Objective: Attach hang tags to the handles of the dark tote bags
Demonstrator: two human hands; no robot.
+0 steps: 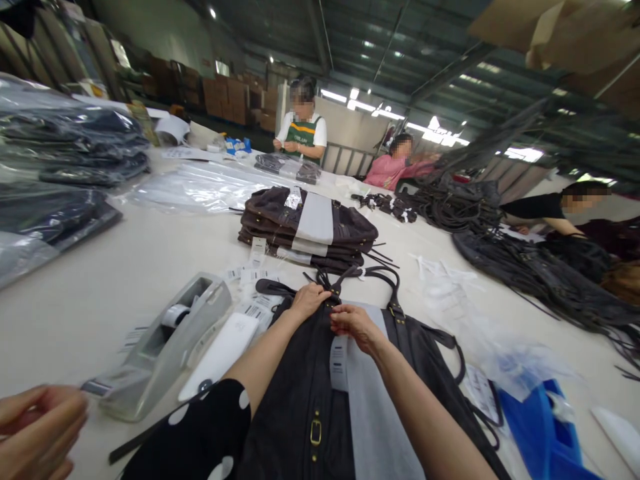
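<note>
A dark brown handbag [285, 393] with thin handles [393, 280] and a brass buckle [315, 432] lies in front of me on the table. A wide pale grey paper band [373, 413] runs down its front. My left hand [311, 301] is closed on a dark strap at the bag's top edge, close to the handle base. Just beside it, my right hand [357, 325] has its fingertips pinched together; what they hold is too small to make out. Below these fingers a white printed label strip [339, 363] lies against the bag.
Behind the bag sits a stack of banded handbags [310, 227]. A grey tape dispenser [165, 347] and white labels [253, 310] lie left, a blue holder [540, 427] right. Another person's hand [40, 427] enters at lower left. Plastic-wrapped bags [65, 140] are piled far left; co-workers stand beyond.
</note>
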